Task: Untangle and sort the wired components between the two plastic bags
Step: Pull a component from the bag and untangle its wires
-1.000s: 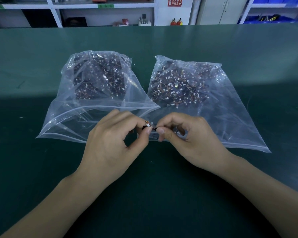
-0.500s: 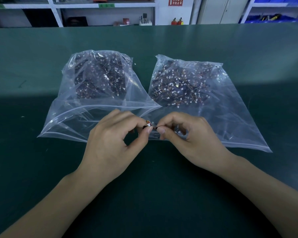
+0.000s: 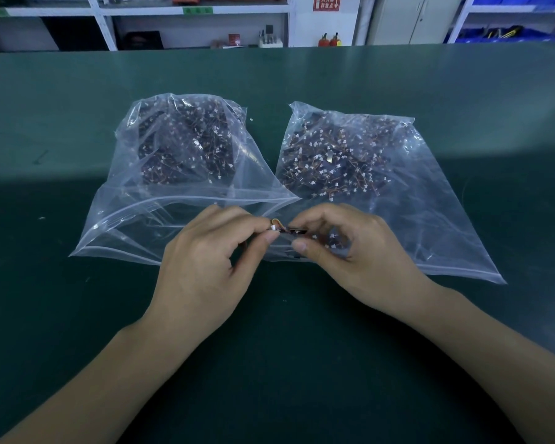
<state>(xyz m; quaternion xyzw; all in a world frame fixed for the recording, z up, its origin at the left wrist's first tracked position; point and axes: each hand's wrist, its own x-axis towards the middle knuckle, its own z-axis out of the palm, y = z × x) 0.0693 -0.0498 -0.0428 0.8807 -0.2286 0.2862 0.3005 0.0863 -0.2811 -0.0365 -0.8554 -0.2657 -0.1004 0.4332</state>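
Two clear zip-top plastic bags lie side by side on a dark green bench mat [image 3: 302,347], their open mouths toward the person. The left bag [image 3: 161,200] holds a dark heap of wired components [image 3: 186,145] at its far end; the right bag [image 3: 430,219] holds a similar, flatter tangle [image 3: 337,161] with small white connectors and orange-brown leads showing through the film.

Just nearer than the corner where the two bags meet, both hands work on one wired component [image 3: 285,230] — a small dark piece with a white plug and a short looped lead. The left hand [image 3: 205,267] pinches the white plug end between thumb and curled forefinger. The right hand [image 3: 362,251] pinches the dark end, its other fingers curled over the right bag's mouth, where a few loose components [image 3: 332,241] lie — inside the bag or on top of it cannot be told.

Beyond the bags, past the bench's far edge, stand white shelves [image 3: 193,14].
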